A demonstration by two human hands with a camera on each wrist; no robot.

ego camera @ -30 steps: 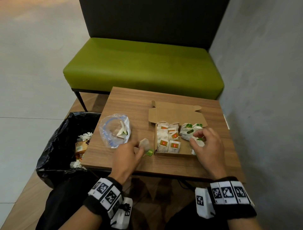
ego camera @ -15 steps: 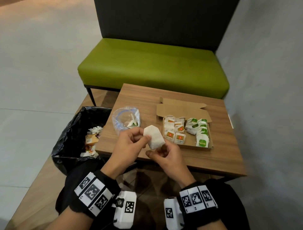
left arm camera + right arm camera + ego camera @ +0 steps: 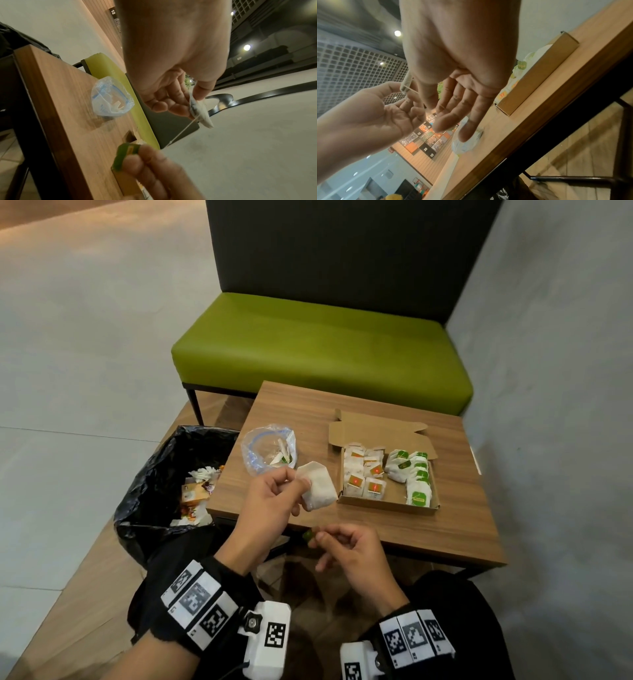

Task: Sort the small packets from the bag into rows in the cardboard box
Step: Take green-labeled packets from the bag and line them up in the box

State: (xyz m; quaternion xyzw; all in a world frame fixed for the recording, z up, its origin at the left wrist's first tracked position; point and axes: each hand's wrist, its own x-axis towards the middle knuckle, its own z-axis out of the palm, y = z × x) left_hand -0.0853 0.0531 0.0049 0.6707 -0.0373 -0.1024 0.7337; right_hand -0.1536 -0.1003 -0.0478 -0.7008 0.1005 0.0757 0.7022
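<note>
Step in hand: one packet, a white tea bag, is out of the bag and held in the air over the near edge of the table, centre of the head view, not yet placed. Left hand pinches the packet's upper corner between thumb and forefinger; the remaining fingers curl loosely under it. Right hand, lower and nearer in the frame, pinches the green tag between thumb and forefinger tips, the other fingers relaxed and mostly straight in the right wrist view. A thin string runs taut from packet to tag in the left wrist view, so the two hands are drawing the string out straight. Box sits open at centre right of the head view, lid flap back: red-tag packets fill its left part in rows, green-tag packets run down its right side, with a bare strip of floor along the near wall. Plastic bag, left of the box, shows a few packets inside, so sorting appears mostly done but not finished. Black bin with wrappers stands at left, off the table. Judgement on next move: fold or gather string and tag against the packet, carry it right, and lay it in the green-tag row, tag up; slack string could snag neighbouring packets.
</note>
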